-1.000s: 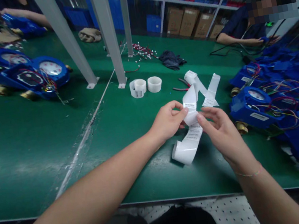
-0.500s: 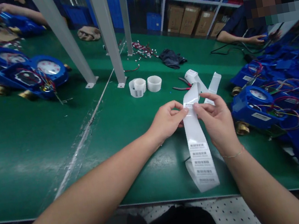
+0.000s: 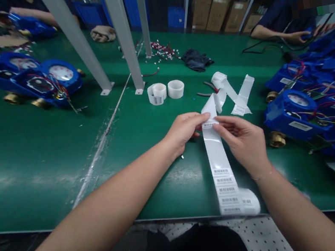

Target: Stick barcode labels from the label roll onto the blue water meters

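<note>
A long white strip of barcode labels (image 3: 217, 155) runs from my fingers down to the table's front edge, where its lower end curls into a loose roll. My left hand (image 3: 187, 129) pinches the strip's left side, thumb on top. From the right, my right hand (image 3: 243, 140) grips the strip's edge between thumb and index finger, beside a single printed barcode. Below that barcode the strip is blank for a stretch, then several barcodes follow. Beyond my hands, the strip folds over toward another curled length of label tape (image 3: 238, 98) on the table.
Two small label rolls (image 3: 176, 89) and dark-handled pliers (image 3: 209, 92) lie ahead. Blue meters (image 3: 293, 114) with brass fittings and loose wires crowd the right; another blue meter (image 3: 36, 81) sits left. Grey posts (image 3: 127, 41) rise from the green table. Co-workers sit across, at right and left.
The view has shifted slightly. My left thumb has moved up the strip, above the barcode. The strip's lower end now shows a roll curling out to the right.
</note>
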A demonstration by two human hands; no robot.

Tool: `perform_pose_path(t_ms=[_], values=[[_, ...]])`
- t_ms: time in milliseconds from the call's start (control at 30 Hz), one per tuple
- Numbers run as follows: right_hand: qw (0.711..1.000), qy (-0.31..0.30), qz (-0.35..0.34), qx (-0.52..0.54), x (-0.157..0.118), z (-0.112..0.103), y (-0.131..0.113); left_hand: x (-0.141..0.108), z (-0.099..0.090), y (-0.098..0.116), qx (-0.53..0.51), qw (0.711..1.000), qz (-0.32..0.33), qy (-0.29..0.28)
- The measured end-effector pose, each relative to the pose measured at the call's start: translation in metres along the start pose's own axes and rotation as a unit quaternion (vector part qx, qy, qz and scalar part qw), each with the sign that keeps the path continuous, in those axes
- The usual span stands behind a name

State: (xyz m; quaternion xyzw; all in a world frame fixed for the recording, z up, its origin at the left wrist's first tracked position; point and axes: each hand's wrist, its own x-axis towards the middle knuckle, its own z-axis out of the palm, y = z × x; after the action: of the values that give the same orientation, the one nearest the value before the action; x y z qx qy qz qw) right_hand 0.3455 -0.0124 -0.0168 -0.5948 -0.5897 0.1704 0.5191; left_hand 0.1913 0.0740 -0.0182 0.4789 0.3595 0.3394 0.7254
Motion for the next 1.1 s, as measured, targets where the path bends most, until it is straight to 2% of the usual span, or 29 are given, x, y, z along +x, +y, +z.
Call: perform_pose_path(t_ms=[100, 233, 400, 533, 900, 1100], values=[[0.997, 0.010, -0.043, -0.068, -0.001, -0.003, -0.002, -0.001, 0.000, 0.001, -0.009, 1.000, 0.001, -0.008], [0.991, 0.021, -0.084, -0.106, -0.001, -0.005, -0.004, -0.003, 0.002, 0.001, -0.009, 1.000, -0.002, -0.013], [0.991, 0.039, -0.069, -0.104, -0.002, -0.003, -0.005, -0.003, 0.004, -0.003, -0.004, 0.999, 0.037, -0.008], [0.992, 0.047, -0.064, -0.093, -0.004, -0.001, -0.005, -0.002, 0.005, -0.003, -0.008, 0.999, 0.045, 0.006], [0.977, 0.003, -0.128, -0.168, -0.006, -0.002, -0.012, -0.001, 0.006, -0.002, -0.016, 0.998, 0.056, 0.029], [0.971, 0.010, -0.138, -0.194, -0.008, -0.003, -0.009, -0.001, 0.007, 0.000, -0.014, 0.998, 0.049, 0.037]])
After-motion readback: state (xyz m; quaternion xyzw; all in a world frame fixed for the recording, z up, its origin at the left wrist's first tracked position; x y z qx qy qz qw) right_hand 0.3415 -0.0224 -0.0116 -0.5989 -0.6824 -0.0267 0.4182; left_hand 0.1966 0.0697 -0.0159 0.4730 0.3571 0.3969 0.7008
